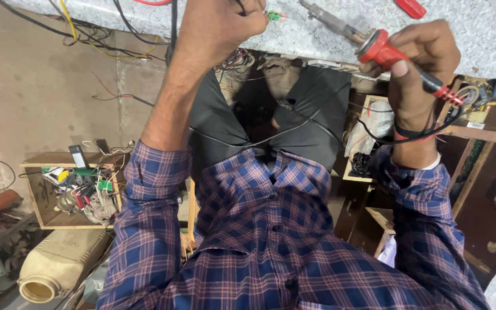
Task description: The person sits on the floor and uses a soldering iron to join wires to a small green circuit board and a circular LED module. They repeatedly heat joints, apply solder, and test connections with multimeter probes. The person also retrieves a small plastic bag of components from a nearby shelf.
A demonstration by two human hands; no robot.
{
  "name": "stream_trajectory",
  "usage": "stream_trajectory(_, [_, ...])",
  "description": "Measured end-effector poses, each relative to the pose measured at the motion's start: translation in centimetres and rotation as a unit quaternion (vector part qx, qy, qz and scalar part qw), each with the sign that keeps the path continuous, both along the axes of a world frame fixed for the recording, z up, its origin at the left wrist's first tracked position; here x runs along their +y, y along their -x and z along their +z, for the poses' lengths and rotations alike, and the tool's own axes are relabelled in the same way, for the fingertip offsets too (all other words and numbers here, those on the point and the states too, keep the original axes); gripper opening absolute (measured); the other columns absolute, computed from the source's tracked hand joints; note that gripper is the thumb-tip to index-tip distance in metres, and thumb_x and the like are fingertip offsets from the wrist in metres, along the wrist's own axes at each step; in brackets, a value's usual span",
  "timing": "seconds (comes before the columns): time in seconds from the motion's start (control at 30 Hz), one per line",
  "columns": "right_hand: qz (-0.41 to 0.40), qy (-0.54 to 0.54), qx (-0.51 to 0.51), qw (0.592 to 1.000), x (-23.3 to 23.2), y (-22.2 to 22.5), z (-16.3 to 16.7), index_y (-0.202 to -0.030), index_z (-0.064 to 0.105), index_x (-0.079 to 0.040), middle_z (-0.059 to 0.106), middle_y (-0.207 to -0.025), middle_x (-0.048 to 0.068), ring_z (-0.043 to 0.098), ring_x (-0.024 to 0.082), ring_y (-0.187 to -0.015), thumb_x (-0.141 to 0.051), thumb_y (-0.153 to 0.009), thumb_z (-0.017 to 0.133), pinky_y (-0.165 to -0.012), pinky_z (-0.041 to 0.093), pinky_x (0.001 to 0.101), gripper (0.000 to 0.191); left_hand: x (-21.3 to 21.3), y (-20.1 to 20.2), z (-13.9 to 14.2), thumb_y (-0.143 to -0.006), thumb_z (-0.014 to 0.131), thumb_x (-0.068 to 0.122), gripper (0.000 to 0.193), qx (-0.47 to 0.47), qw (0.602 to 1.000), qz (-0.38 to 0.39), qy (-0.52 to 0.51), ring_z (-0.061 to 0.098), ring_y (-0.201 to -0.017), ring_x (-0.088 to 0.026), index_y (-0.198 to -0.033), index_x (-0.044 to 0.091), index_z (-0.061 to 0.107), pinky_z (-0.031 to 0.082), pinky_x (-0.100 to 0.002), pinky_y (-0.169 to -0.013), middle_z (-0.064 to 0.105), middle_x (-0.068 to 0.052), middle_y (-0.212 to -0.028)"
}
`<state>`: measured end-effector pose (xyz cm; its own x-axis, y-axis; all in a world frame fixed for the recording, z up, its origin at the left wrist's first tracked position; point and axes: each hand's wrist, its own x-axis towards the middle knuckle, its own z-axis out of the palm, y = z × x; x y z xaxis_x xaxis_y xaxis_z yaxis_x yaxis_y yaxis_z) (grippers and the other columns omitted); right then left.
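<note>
My left hand (pixel 219 23) is closed in a fist at the edge of the grey speckled worktop (pixel 317 35) and pinches a small green part (pixel 273 15) with thin wires. My right hand (pixel 426 63) grips the red handle of a soldering iron (pixel 381 49). The iron's dark metal shaft (pixel 331 20) points up and left over the worktop, and its tip lies a short way right of the green part. The iron's black cord loops past my right wrist. Both sleeves are blue-and-red plaid.
A wooden box (pixel 35 195) full of wires and small parts sits on the floor at left, with a cream plastic jug (pixel 58 267) below it. Loose cables (pixel 87 31) trail at upper left. Wooden shelves (pixel 477 132) stand at right. A red tool (pixel 411 7) lies on the worktop.
</note>
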<state>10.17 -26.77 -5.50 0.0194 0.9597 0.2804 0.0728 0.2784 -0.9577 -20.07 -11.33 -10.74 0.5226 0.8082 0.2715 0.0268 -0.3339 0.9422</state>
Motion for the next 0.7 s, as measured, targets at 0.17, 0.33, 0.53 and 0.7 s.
stream_trajectory(0.17, [-0.002, 0.026, -0.141, 0.990, 0.4, 0.2, 1.1, -0.116, 0.062, 0.002, 0.070, -0.100, 0.018, 0.073, 0.023, -0.082, -0.030, -0.102, 0.076, -0.072, 0.058, 0.0297, 0.038, -0.2, 0.1, -0.4, -0.090, 0.077, 0.005, 0.015, 0.065, 0.997, 0.045, 0.010, 0.054, -0.060, -0.003, -0.080, 0.003, 0.065, 0.039, -0.025, -0.052, 0.060, 0.004, -0.067])
stream_trajectory(0.33, [-0.017, 0.007, -0.142, 0.990, 0.2, 0.5, 0.9, -0.122, 0.061, 0.001, 0.068, -0.110, 0.016, 0.073, 0.023, -0.092, -0.029, -0.105, 0.077, -0.083, 0.060, 0.0306, 0.038, -0.2, 0.4, -0.7, -0.092, 0.078, 0.011, 0.025, 0.134, 0.989, 0.058, -0.015, 0.046, -0.056, -0.004, -0.079, 0.002, 0.059, 0.035, -0.027, -0.051, 0.051, 0.001, -0.062])
stream_trajectory(0.53, [-0.027, -0.014, -0.056, 0.998, 1.1, 0.7, -0.8, -0.126, 0.058, -0.001, 0.067, -0.113, 0.012, 0.074, 0.022, -0.095, -0.037, -0.105, 0.079, -0.085, 0.062, 0.0309, 0.046, 0.0, 0.2, 0.3, -0.094, 0.071, 0.008, 0.010, 0.050, 0.997, 0.040, 0.044, 0.055, -0.062, -0.001, -0.088, 0.004, 0.065, 0.042, -0.025, -0.054, 0.060, 0.004, -0.071])
stream_trajectory(0.7, [-0.063, 0.024, -0.009, 0.998, 0.6, -0.3, -1.9, -0.120, 0.059, -0.001, 0.068, -0.107, 0.012, 0.075, 0.022, -0.089, -0.041, -0.101, 0.080, -0.083, 0.064, 0.0324, 0.049, -1.6, 0.3, 1.8, -0.100, 0.081, 0.006, 0.017, 0.030, 0.992, 0.120, 0.002, 0.056, -0.071, -0.015, -0.096, -0.001, 0.066, 0.046, -0.033, -0.061, 0.061, -0.012, -0.082])
